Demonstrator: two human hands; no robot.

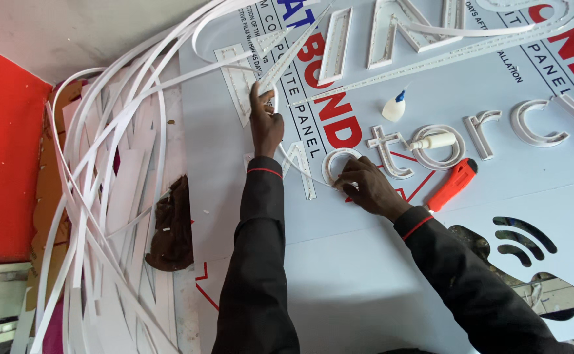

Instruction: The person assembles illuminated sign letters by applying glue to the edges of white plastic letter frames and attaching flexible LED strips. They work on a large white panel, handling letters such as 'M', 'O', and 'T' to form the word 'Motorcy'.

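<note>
My left hand (265, 121) reaches forward and pinches a long white plastic strip (303, 39) that runs up and away across the panel. My right hand (365, 187) presses down on a round white letter outline (335, 159) lying on the pale blue panel (365, 262); the strip seems to curve into this letter under my fingers. Both sleeves are dark with a red cuff line. More white raised letters (536, 124) lie in a row to the right.
An orange utility knife (453, 185) lies just right of my right hand. A small white glue bottle with a blue cap (394, 107) and a white tube (434, 141) rest near the letters. A tangle of white strips (103, 196) and a brown rag (172, 226) lie left.
</note>
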